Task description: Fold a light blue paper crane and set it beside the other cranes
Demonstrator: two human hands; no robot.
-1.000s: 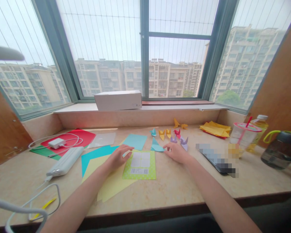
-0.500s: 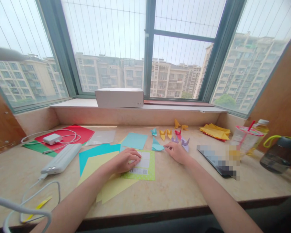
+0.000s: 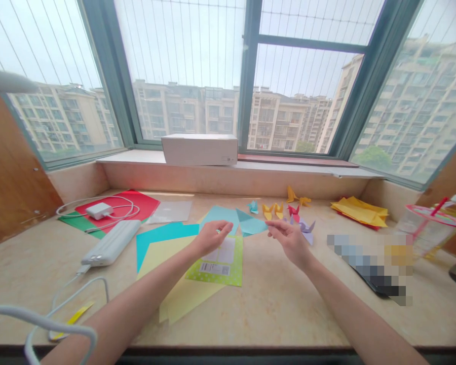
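My right hand (image 3: 289,239) pinches the right corner of a light blue folded paper (image 3: 253,224) between thumb and fingers. To the left of that paper is my left hand (image 3: 214,237), its fingers curled together with nothing seen in them. It hovers over a light blue sheet (image 3: 219,214) and a green dotted packet (image 3: 233,276) with a printed label. Pale yellow paper (image 3: 167,253) and brighter blue paper (image 3: 146,241) lie beneath and beside my left forearm. Behind my right hand stand folded paper cranes: a small blue one (image 3: 253,207), yellow ones (image 3: 267,212), a red one (image 3: 293,212) and purple ones (image 3: 307,230).
At left are a white power bank (image 3: 112,242), a charger (image 3: 99,210) with cable, and red paper (image 3: 148,205). A partly blurred phone (image 3: 365,268), yellow paper stack (image 3: 359,210) and lidded cup (image 3: 421,230) lie at right. A white box (image 3: 199,150) rests on the sill.
My left hand has risen off the green packet toward the blue paper. My right hand has lifted the folded blue paper by its corner. The view has shifted left.
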